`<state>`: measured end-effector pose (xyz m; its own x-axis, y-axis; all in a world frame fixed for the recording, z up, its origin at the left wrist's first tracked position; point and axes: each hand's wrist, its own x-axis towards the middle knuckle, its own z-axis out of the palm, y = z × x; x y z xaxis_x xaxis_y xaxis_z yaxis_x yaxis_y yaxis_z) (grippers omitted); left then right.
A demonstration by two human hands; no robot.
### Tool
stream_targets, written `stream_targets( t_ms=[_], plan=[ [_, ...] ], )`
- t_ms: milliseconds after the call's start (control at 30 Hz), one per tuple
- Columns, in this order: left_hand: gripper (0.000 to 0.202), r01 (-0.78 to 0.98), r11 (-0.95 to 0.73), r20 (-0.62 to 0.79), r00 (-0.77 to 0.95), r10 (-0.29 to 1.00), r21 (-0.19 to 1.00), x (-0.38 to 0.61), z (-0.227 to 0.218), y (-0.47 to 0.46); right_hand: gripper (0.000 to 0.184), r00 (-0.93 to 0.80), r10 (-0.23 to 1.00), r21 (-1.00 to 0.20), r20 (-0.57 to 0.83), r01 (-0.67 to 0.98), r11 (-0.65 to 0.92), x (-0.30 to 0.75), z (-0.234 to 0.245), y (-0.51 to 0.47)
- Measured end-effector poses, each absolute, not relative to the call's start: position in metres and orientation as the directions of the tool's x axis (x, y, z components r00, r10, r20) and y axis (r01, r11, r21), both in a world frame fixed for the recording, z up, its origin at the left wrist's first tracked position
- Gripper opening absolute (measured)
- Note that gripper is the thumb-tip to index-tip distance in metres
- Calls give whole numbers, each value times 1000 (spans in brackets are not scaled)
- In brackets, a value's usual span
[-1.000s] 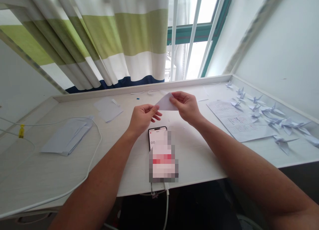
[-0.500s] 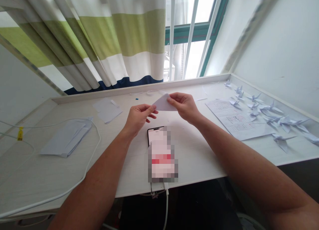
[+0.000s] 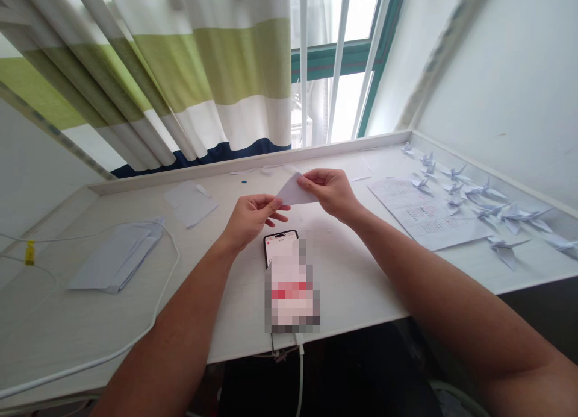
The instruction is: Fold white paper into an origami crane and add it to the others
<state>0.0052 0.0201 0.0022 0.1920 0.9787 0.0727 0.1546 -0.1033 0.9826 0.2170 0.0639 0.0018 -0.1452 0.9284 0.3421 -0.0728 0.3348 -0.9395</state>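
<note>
Between both hands, raised over the desk, is a small piece of white paper folded to a triangular shape. My left hand pinches its left corner between thumb and forefinger, with the lower fingers loosely spread beneath. At the paper's upper right edge, my right hand grips it with thumb and fingers. Below the hands a phone lies on the desk, its screen lit and largely blurred out.
Several folded paper cranes stand along the right side, beside a printed sheet. Paper stacks and loose sheets lie on the left. A white cable loops across the desk. A curtain hangs behind.
The view has shifted slightly, so the desk things sit a little further left. Both hands keep hold of the folded paper in nearly the same pose.
</note>
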Motion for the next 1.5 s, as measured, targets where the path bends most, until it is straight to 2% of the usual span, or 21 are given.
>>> stream_targets(
  t_ms=[300,700,1033,1100,1200,1267,1367,1433,1500],
  plan=[
    [46,218,-128,89,183,979,968,10,1,18,43,-203,928,-950,312,-53,308,218,2,63],
    [41,122,-185,170,125,977,975,11,-5,21,46,-224,928,-954,296,-28,297,219,1,62],
    [38,140,-151,124,187,974,979,13,0,17,49,-208,939,-960,273,9,281,218,3,60],
    [38,120,-158,138,159,978,980,13,0,18,49,-186,937,-953,295,14,302,219,4,61],
    [39,68,-205,204,24,979,976,12,0,20,47,-64,944,-944,325,36,327,221,4,64],
    [40,37,-232,233,-49,971,972,11,0,22,49,-13,961,-961,276,23,277,222,4,64],
    [42,-42,-204,203,-40,978,978,13,-2,24,49,-240,958,-987,160,-58,150,218,3,60],
    [44,-112,-171,172,2,985,979,15,-3,23,42,-351,918,-983,183,-89,162,212,-1,56],
    [46,-162,-142,151,46,987,976,17,-4,22,36,-366,902,-974,227,-96,206,205,-5,52]
  ],
)
